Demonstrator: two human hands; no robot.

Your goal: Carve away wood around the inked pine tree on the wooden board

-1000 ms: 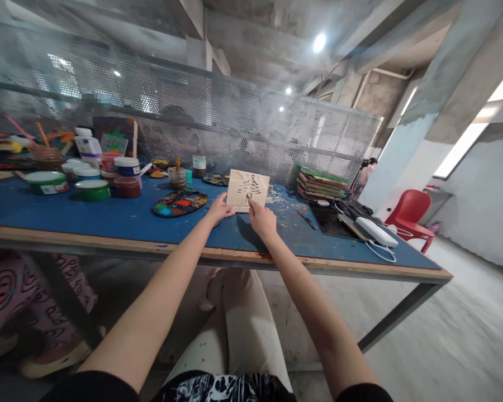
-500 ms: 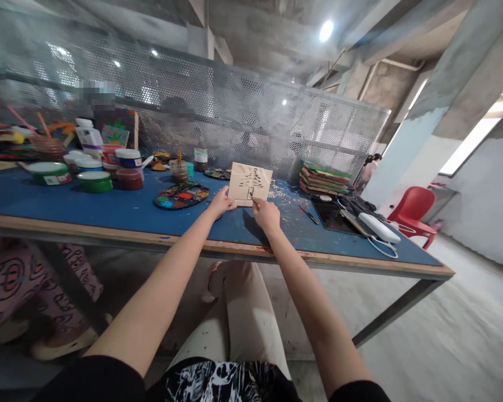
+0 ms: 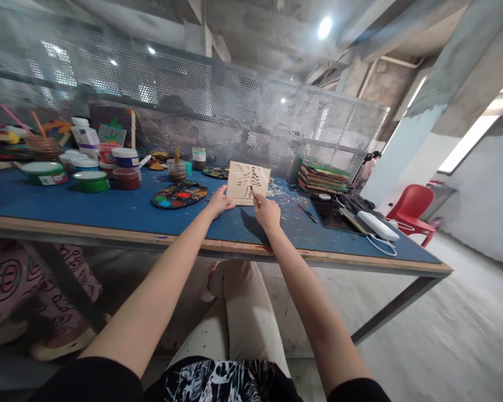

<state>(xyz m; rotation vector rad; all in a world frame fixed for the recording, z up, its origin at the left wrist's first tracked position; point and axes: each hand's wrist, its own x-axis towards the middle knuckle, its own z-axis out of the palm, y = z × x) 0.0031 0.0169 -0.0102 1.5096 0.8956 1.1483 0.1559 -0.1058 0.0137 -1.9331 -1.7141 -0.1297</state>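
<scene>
A pale, square board [image 3: 236,177] with a dark-lined tree drawing and some lettering stands tilted up above the blue tabletop. My left hand [image 3: 219,202] grips its lower left corner, the thumb lying against the front face. Closed around a slim tool [image 3: 252,192], my right hand [image 3: 268,213] brings the tip to the trunk lines low on the board. Most of that tool is hidden by the fingers, so its kind is unclear. Left of the board lies a paint palette [image 3: 180,195] with red, blue and green patches. A thin dark pen-like tool [image 3: 308,213] rests to the right.
Paint tubs [image 3: 91,181], a white bottle [image 3: 84,136] and a brush jar [image 3: 176,170] crowd the left. Rightward are stacked boards [image 3: 323,177], a black tablet [image 3: 337,215] and a white device with a cable [image 3: 378,225]. Pale crumbs lie behind the board.
The tool tip has moved slightly up along the trunk lines, and the right hand's grip looks a little shifted. The left hand keeps its hold. The whole view has drifted slightly.
</scene>
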